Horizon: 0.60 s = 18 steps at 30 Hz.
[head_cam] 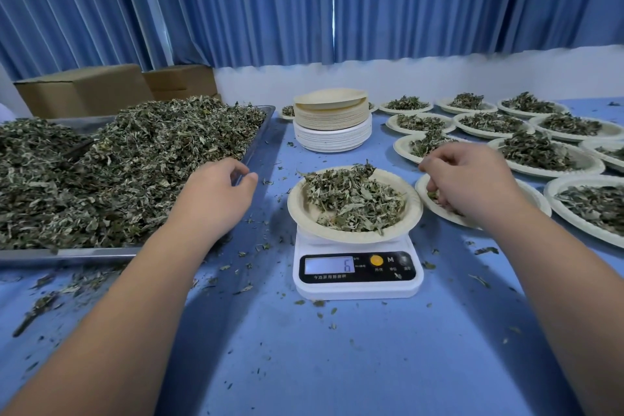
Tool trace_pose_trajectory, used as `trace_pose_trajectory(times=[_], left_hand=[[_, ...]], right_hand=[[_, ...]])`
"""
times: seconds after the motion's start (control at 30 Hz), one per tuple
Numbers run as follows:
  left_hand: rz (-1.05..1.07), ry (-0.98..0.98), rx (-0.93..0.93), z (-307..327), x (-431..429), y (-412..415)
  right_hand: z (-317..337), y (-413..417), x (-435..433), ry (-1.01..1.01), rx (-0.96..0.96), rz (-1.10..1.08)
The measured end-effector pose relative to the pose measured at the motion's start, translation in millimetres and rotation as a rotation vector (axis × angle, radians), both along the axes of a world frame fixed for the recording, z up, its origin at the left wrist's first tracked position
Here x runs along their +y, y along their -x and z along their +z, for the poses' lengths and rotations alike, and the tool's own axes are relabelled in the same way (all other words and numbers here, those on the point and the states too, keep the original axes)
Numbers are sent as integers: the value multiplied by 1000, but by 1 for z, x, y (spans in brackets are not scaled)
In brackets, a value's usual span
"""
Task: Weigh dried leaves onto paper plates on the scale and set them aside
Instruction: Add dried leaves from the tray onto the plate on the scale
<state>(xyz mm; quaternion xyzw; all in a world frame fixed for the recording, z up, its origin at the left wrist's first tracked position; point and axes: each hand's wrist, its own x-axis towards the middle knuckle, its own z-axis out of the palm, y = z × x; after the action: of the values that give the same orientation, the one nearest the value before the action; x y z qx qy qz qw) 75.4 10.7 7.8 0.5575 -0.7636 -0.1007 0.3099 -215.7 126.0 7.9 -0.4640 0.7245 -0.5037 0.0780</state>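
A white digital scale (357,272) stands in the middle of the blue table, its display lit. On it sits a paper plate (300,203) heaped with dried leaves (354,199). My left hand (216,192) hovers over the right edge of the metal tray (67,255), fingers loosely curled and holding nothing. My right hand (469,179) reaches down into the neighbouring paper plate (537,196) right of the scale, fingertips bunched on a few leaves there; most of that plate's contents are hidden by the hand.
The tray holds a big pile of loose dried leaves (118,172). A stack of unused plates (332,121) stands behind the scale. Several filled plates (540,152) cover the right side. Cardboard boxes (84,88) sit at the back left. Leaf crumbs litter the cloth.
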Motion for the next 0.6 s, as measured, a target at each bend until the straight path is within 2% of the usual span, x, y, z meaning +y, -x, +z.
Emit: trace_pose_trajectory(times=[0.1,0.33,0.6], left_hand=[[73,-64,-56,1,1,-4],[215,-308,-367,2,-3,-14],[226,-373,-459,1,-2,-16]], right_hand=[[-1,-1,0,-29,41,7],[-2,-2,-2,-47,77,8],[-2,-4,0,-41,45,11]])
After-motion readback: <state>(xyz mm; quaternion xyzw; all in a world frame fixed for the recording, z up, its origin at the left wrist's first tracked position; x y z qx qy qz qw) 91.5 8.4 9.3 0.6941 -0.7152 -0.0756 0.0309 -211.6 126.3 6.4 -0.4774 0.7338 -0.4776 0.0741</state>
